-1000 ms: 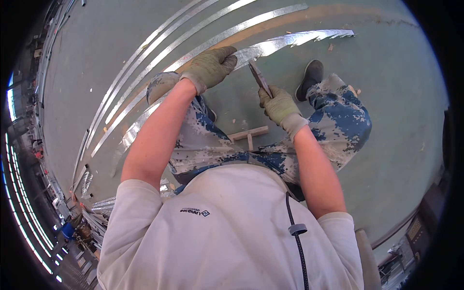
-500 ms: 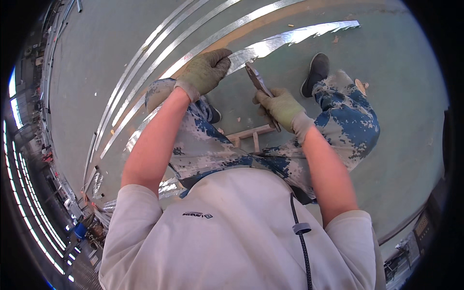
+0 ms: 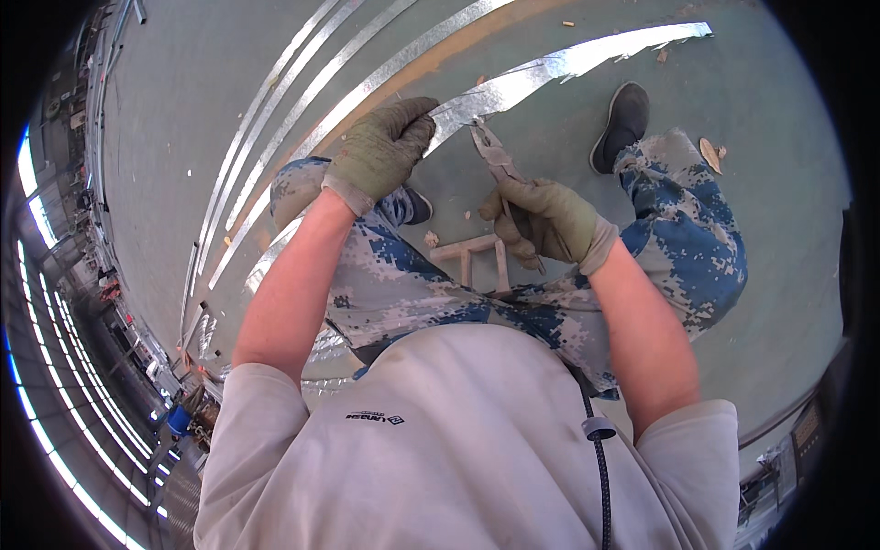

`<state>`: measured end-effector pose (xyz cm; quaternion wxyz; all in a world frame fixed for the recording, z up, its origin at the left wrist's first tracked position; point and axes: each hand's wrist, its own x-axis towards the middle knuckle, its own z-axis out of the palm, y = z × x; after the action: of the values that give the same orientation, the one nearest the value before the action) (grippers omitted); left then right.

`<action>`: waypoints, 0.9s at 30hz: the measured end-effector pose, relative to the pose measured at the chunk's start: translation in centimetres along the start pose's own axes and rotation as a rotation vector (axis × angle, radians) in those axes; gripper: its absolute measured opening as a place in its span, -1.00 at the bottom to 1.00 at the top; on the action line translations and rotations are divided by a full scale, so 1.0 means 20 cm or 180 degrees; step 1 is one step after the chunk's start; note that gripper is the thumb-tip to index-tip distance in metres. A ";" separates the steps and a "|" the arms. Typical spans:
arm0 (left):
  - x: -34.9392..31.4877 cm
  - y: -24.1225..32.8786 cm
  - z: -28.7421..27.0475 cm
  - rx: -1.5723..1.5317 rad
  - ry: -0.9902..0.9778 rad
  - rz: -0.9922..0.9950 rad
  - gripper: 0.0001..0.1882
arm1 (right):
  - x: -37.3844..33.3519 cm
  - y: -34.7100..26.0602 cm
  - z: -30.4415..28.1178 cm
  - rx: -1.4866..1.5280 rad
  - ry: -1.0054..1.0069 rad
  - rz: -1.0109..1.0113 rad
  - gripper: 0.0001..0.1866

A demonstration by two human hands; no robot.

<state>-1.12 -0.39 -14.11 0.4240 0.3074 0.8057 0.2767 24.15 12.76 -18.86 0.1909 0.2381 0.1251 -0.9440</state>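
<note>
My left hand, in an olive work glove, is closed on the near edge of a long shiny metal strip. The strip runs from that hand to the upper right, and its near side is jagged. In my gloved right hand is a pair of pliers, the fingers wrapped round the handles. The jaws point up and left and meet the strip's near edge, just right of my left hand. Whether they grip the metal, I cannot tell.
Several narrow metal strips lie curving across the green floor at the upper left. A small wooden frame is between my legs. My shoe stands right of the strip, with a dry leaf beyond it.
The pliers' handles have spread apart and their jaws have turned slightly upright at the strip's edge. My left hand keeps its hold. The whole view has shifted a little.
</note>
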 end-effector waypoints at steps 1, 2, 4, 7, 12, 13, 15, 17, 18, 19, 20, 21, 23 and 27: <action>0.00 -0.01 0.00 0.0026 0.0008 0.0008 -0.60 | 0.00 0.01 -0.01 0.0089 -0.0042 0.0043 -0.52; 0.01 -0.01 0.00 0.0047 0.0033 0.0038 -0.60 | -0.01 0.00 -0.01 0.0152 -0.0085 0.0075 -0.52; 0.01 0.00 0.00 0.0068 0.0023 -0.0017 -0.60 | 0.00 0.02 -0.02 0.0212 -0.0144 0.0083 -0.51; 0.00 0.06 0.00 0.0037 -0.0064 -0.0170 -0.59 | 0.02 0.04 0.00 0.0067 0.0031 0.0009 -0.50; -0.02 0.11 -0.03 0.0401 0.0106 0.0184 -0.55 | 0.01 0.02 0.14 -0.0527 0.0667 -0.0150 -0.50; -0.04 0.11 -0.04 0.0547 0.0198 0.0298 -0.51 | 0.01 0.02 0.13 -0.0682 0.0664 -0.0192 -0.51; -0.07 0.19 -0.06 0.0840 0.0371 0.0592 -0.42 | -0.01 -0.03 0.10 -0.0999 0.0694 -0.0336 -0.51; -0.20 0.32 -0.13 0.1492 0.0240 0.0352 -0.31 | -0.02 -0.03 0.11 -0.1171 0.0772 -0.0372 -0.50; -0.28 0.36 -0.15 0.1790 0.0190 0.0241 -0.25 | -0.03 -0.03 0.11 -0.1277 0.0838 -0.0386 -0.50; -0.35 0.35 -0.17 0.2132 0.0173 0.0307 -0.22 | -0.02 -0.03 0.13 -0.1276 0.0833 -0.0405 -0.51; -0.40 0.33 -0.19 0.2488 0.0132 0.0404 -0.18 | -0.02 -0.01 0.12 -0.1229 0.0817 -0.0432 -0.51; -0.46 0.27 -0.19 0.2674 0.0371 0.0558 -0.18 | -0.01 0.00 0.10 -0.1204 0.0767 -0.0436 -0.51; -0.50 0.09 -0.17 0.3105 0.0847 0.0844 -0.17 | -0.01 0.00 0.10 -0.1216 0.0732 -0.0483 -0.51; -0.50 -0.05 -0.23 0.3315 0.0906 0.0846 -0.19 | -0.02 0.00 0.09 -0.1007 0.0483 -0.0557 -0.52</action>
<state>-0.92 -9.22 -7.51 0.0643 0.5350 0.8396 -0.0682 23.81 12.21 -17.02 0.1332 0.2639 0.3061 -0.9049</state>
